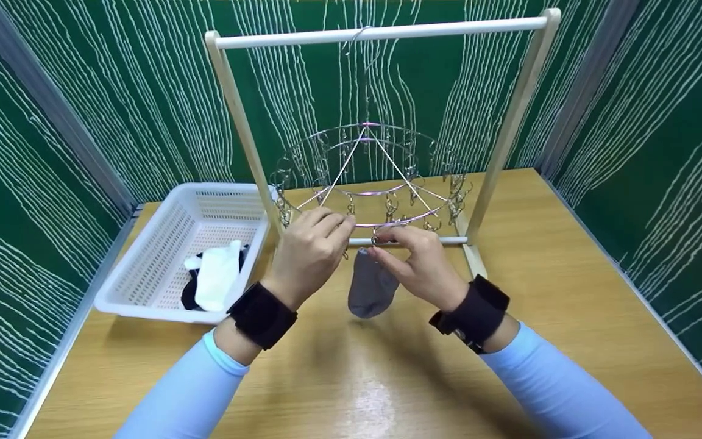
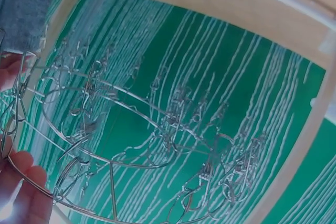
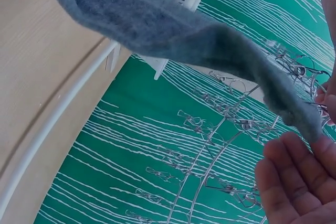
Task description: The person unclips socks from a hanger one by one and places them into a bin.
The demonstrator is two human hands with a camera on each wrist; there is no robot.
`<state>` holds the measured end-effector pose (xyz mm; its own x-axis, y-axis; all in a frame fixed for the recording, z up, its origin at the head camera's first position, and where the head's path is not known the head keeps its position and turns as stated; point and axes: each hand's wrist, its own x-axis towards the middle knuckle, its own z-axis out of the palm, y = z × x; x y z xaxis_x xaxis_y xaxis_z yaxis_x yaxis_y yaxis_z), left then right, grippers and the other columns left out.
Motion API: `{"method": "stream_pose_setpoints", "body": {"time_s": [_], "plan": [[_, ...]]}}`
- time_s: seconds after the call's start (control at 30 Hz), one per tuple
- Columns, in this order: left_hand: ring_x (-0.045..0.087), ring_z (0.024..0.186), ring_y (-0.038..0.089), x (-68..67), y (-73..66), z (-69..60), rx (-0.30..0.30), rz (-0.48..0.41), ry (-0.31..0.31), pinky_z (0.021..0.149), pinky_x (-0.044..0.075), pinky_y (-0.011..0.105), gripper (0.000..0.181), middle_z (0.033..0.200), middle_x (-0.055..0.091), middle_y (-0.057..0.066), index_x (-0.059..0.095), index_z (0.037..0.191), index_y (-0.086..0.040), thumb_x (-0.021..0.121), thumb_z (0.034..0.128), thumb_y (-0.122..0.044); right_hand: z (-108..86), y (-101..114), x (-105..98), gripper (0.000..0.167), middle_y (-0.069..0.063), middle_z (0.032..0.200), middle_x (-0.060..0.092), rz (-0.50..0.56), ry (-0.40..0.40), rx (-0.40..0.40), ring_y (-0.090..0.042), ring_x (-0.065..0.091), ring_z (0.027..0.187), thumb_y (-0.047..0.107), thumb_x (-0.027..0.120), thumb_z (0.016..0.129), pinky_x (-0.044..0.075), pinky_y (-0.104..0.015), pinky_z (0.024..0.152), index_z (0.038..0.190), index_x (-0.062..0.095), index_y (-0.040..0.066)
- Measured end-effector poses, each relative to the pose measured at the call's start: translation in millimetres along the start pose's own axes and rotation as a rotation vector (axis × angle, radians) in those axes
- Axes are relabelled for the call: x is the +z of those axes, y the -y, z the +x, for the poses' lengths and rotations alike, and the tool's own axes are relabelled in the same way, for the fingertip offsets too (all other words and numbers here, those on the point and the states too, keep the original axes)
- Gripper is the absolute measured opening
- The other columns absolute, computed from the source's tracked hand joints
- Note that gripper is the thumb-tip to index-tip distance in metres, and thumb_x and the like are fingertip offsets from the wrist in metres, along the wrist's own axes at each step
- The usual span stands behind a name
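A round metal sock hanger (image 1: pixel 368 193) with many small clips hangs by its hook from a rack. My left hand (image 1: pixel 314 247) grips the hanger's near rim; in the left wrist view its fingers (image 2: pixel 25 179) curl about the wire. A grey sock (image 1: pixel 370 289) dangles below the near rim, beside a clip (image 1: pixel 375 236). My right hand (image 1: pixel 427 262) pinches the sock's upper end at that clip with thumb and forefinger. In the right wrist view the sock stretches away from the fingertips (image 3: pixel 294 145). Whether the clip bites the sock is hidden.
The wooden rack (image 1: pixel 238 116) has a white top bar (image 1: pixel 436 28) and stands on the wooden table (image 1: pixel 570 292). A white plastic basket (image 1: pixel 138 262) on the left holds a white sock (image 1: pixel 217 277) and dark cloth. Green walls (image 1: pixel 662 152) with white lines surround the table.
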<state>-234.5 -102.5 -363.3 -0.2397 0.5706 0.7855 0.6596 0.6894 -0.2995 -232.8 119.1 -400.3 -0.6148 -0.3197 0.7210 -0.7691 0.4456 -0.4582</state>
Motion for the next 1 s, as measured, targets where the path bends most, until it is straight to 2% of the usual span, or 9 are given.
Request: {"method": "stream_pose_setpoints", "body": {"time_s": [0.13, 0.23, 0.37, 0.47, 0.6, 0.77, 0.83, 0.9, 1.0], "plan": [[0.072, 0.095, 0.028, -0.9, -2.7, -3.0, -0.023, 0.006, -0.043, 0.088, 0.064, 0.039, 0.017, 0.102, 0.081, 0.011, 0.081, 0.113, -0.001, 0.08, 0.0967, -0.006, 1.7, 1.8, -0.4, 0.012, -0.016, 0.095, 0.081, 0.005, -0.007, -0.016, -0.031, 0.079, 0.09, 0.003, 0.084, 0.093, 0.066, -0.047, 0.08, 0.1, 0.077, -0.003], [0.069, 0.092, 0.028, -1.6, -8.1, -7.4, -0.025, -0.004, -0.083, 0.083, 0.062, 0.038, 0.021, 0.102, 0.077, 0.012, 0.079, 0.111, -0.001, 0.083, 0.0935, -0.011, 2.4, 0.7, -0.2, 0.011, -0.016, 0.093, 0.08, 0.015, -0.015, -0.038, -0.03, 0.079, 0.087, 0.001, 0.084, 0.092, 0.067, -0.044, 0.078, 0.098, 0.076, -0.004], [0.066, 0.079, 0.024, 0.7, -17.0, -17.5, -0.011, -0.065, -0.106, 0.067, 0.056, 0.033, 0.017, 0.09, 0.072, 0.008, 0.074, 0.096, -0.005, 0.086, 0.0895, -0.015, 3.1, -0.6, -0.6, 0.01, -0.017, 0.092, 0.08, 0.02, -0.023, -0.055, -0.031, 0.079, 0.085, -0.002, 0.083, 0.091, 0.068, -0.043, 0.076, 0.097, 0.075, -0.005], [0.059, 0.064, 0.019, 5.4, -22.5, -28.4, -0.023, -0.118, -0.068, 0.056, 0.049, 0.03, 0.02, 0.075, 0.065, 0.002, 0.069, 0.082, -0.009, 0.085, 0.0907, -0.018, 3.2, -0.3, -2.0, 0.01, -0.017, 0.092, 0.08, 0.016, -0.023, -0.045, -0.031, 0.079, 0.086, 0.0, 0.084, 0.091, 0.068, -0.043, 0.076, 0.097, 0.076, -0.005], [0.052, 0.052, 0.017, 11.9, -28.1, -41.9, -0.086, -0.137, 0.079, 0.047, 0.041, 0.029, 0.034, 0.061, 0.056, -0.001, 0.065, 0.07, -0.011, 0.082, 0.0951, -0.026, 3.4, 1.4, -4.2, 0.01, -0.017, 0.092, 0.08, 0.018, -0.017, -0.028, -0.03, 0.079, 0.087, 0.002, 0.084, 0.092, 0.068, -0.043, 0.076, 0.095, 0.076, -0.004], [0.063, 0.058, 0.021, 16.9, -32.3, -47.5, -0.262, -0.14, 0.395, 0.049, 0.051, 0.034, 0.046, 0.066, 0.066, 0.003, 0.073, 0.076, -0.008, 0.073, 0.1025, -0.045, 4.1, 4.0, -6.0, 0.01, -0.015, 0.09, 0.079, 0.02, -0.016, -0.023, -0.028, 0.078, 0.085, 0.002, 0.083, 0.093, 0.066, -0.042, 0.073, 0.095, 0.076, -0.003], [0.072, 0.069, 0.027, 19.4, -32.6, -46.5, -0.346, -0.166, 0.528, 0.057, 0.058, 0.039, 0.052, 0.078, 0.073, 0.008, 0.078, 0.088, -0.004, 0.069, 0.103, -0.053, 4.0, 4.2, -6.1, 0.009, -0.014, 0.089, 0.079, 0.018, -0.017, -0.017, -0.028, 0.078, 0.085, 0.002, 0.083, 0.093, 0.066, -0.041, 0.073, 0.096, 0.076, -0.003], [0.077, 0.089, 0.033, 21.5, -32.7, -44.6, -0.432, -0.224, 0.648, 0.072, 0.065, 0.046, 0.06, 0.098, 0.079, 0.015, 0.08, 0.106, 0.0, 0.069, 0.1019, -0.058, 3.9, 4.1, -6.0, 0.009, -0.014, 0.09, 0.08, 0.019, -0.018, -0.011, -0.028, 0.078, 0.086, 0.002, 0.083, 0.093, 0.066, -0.041, 0.075, 0.096, 0.076, -0.003], [0.073, 0.118, 0.041, 26.2, -32.0, -42.7, -0.552, -0.377, 0.76, 0.098, 0.063, 0.055, 0.068, 0.128, 0.075, 0.024, 0.072, 0.132, 0.006, 0.073, 0.1001, -0.055, 3.7, 3.8, -5.7, 0.008, -0.015, 0.091, 0.08, 0.026, -0.02, -0.005, -0.029, 0.078, 0.087, 0.001, 0.082, 0.093, 0.067, -0.043, 0.076, 0.097, 0.076, -0.003]]}}
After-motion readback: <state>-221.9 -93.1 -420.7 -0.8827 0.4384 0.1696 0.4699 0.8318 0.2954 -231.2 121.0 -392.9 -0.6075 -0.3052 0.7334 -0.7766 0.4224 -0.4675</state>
